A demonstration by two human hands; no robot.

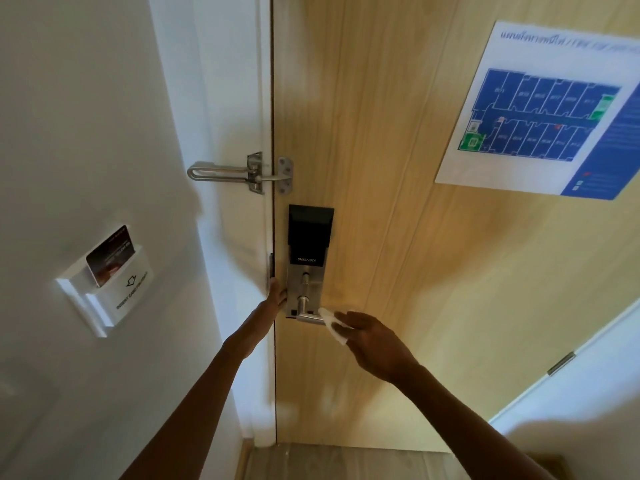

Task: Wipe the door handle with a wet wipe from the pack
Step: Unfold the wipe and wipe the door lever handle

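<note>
The right hand (372, 341) pinches a folded white wet wipe (332, 323) against the free end of the brushed-steel lever handle (309, 318), probably to scrub its tip. The left hand (277, 296), fingers flat, rests by the silver lock plate (304, 289) at the pale wooden door (398, 237) edge, apparently bracing it. Open room lies right of the lever; the pack is unseen.

Right hand (372, 341) pinching white wet wipe (333, 323), wipe pressed against free end of metal door handle (309, 318). Left of that grip, left hand (277, 295) flat on door edge beside lock plate (304, 289). Above, black smart-lock panel (310, 230); higher, swing-bar latch (239, 172).
</note>
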